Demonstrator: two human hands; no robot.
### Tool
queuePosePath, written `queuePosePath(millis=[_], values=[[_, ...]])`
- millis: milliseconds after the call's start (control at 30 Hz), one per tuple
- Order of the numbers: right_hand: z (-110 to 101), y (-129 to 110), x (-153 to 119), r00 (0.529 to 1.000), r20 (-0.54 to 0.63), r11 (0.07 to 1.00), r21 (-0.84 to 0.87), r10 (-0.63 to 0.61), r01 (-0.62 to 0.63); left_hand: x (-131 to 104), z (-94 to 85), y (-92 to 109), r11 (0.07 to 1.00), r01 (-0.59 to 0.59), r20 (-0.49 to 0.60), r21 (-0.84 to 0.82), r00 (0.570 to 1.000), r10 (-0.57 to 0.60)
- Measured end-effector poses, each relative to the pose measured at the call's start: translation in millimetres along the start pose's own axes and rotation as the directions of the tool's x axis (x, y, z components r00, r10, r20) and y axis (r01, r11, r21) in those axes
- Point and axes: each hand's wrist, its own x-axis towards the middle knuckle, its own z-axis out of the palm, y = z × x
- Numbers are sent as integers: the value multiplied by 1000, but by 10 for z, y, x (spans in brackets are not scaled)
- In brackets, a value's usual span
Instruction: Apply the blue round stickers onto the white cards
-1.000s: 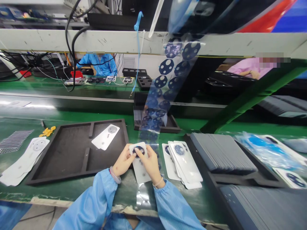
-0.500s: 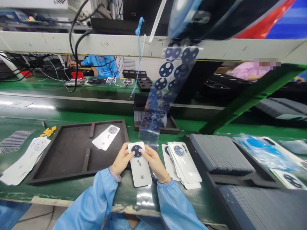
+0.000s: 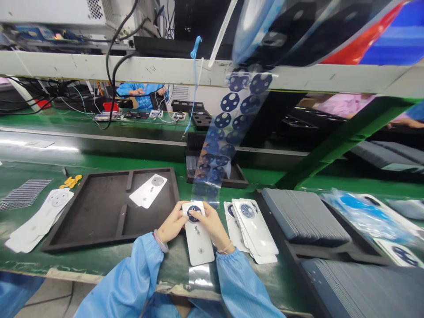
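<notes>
White panel (image 3: 201,245) is at the front of the green bench (image 3: 172,269), its upper end pinched between left hand (image 3: 172,223) and right hand (image 3: 212,223), apparently to steady it under the thumbs at its dark disc (image 3: 194,212). Beyond, a hanging clear strip (image 3: 217,152) partly veils a small black tray (image 3: 240,177); stacked panels (image 3: 260,236) lie to the right, a divided tray (image 3: 89,216) left

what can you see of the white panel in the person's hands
It is a flat white panel with rounded corners and a smooth, plastic-like look. The left hand and right hand grip its far end, partly covering a dark disc there. Dark marks show below it, with another toward the near end. Its near end angles slightly right.
</notes>
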Motion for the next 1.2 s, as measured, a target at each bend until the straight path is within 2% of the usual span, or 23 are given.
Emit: queuePosePath(millis=[100, 267, 400, 500, 567, 633, 733, 800, 833, 867, 900, 933, 967, 1000, 1033, 1067, 1100, 1133, 1200], values=[[-9, 31, 20, 999, -34, 998, -53, -23, 21, -6, 9, -10, 999, -33, 78, 9, 996, 32], [-14, 37, 32, 997, -64, 998, -49, -39, 36, 5, -2, -13, 1000, -15, 86, -7, 996, 16], [-14, 15, 30, 999, -47, 998, -52, -22, 20, 20, -2, -12, 1000, 12, 38, -18, 999, -11], [30, 11, -38, 996, -38, 981, -178, -80, 72, 27, -5, -14, 1000, -8, -91, -14, 996, 7], [88, 25, -138, 982, -14, 897, -408, -191, 168, 25, -13, -10, 998, -48, -210, -31, 977, 40], [142, 44, -260, 953, 59, 717, -646, -297, 263, 19, -29, 3, 994, -76, -264, -79, 963, 53], [97, 37, -409, 902, 166, 463, -812, -399, 354, 13, -86, 49, 986, -96, -172, -139, 983, 71], [-93, 3, -451, 867, 145, 376, -858, -476, 350, 24, -167, 98, 981, -170, -159, -92, 975, 154], [-240, -14, -453, 853, 102, 350, -882, -512, 316, 35, -223, 127, 972, -233, -207, -28, 953, 222], [-415, -23, -444, 835, 39, 334, -905, -549, 262, 49, -290, 157, 951, -302, -288, 66, 907, 307], [-606, -21, -427, 819, -29, 328, -924, -573, 197, 65, -366, 187, 916, -357, -381, 184, 833, 402], [-802, -4, -404, 798, -89, 322, -937, -596, 136, 83, -446, 215, 870, -379, -461, 315, 740, 489], [-987, 27, -381, 779, -130, 315, -945, -614, 91, 102, -529, 239, 824, -352, -517, 444, 651, 557], [-1149, 68, -364, 775, -150, 304, -951, -614, 57, 121, -609, 258, 782, -279, -545, 558, 587, 599], [-1276, 114, -357, 775, -158, 290, -956, -612, 34, 140, -682, 269, 738, -170, -557, 653, 553, 620], [-1361, 158, -365, 777, -154, 278, -960, -610, 28, 160, -747, 272, 685, -44, -554, 727, 552, 623], [-1403, 196, -391, 789, -128, 268, -962, -601, 48, 182, -800, 267, 619, 80, -545, 781, 571, 614], [-1403, 224, -434, 809, -81, 266, -959, -582, 96, 207, -842, 255, 545, 185, -535, 818, 595, 600], [-1312, 248, -561, 864, 82, 294, -921, -496, 256, 263, -892, 213, 414, 325, -521, 850, 629, 577]])
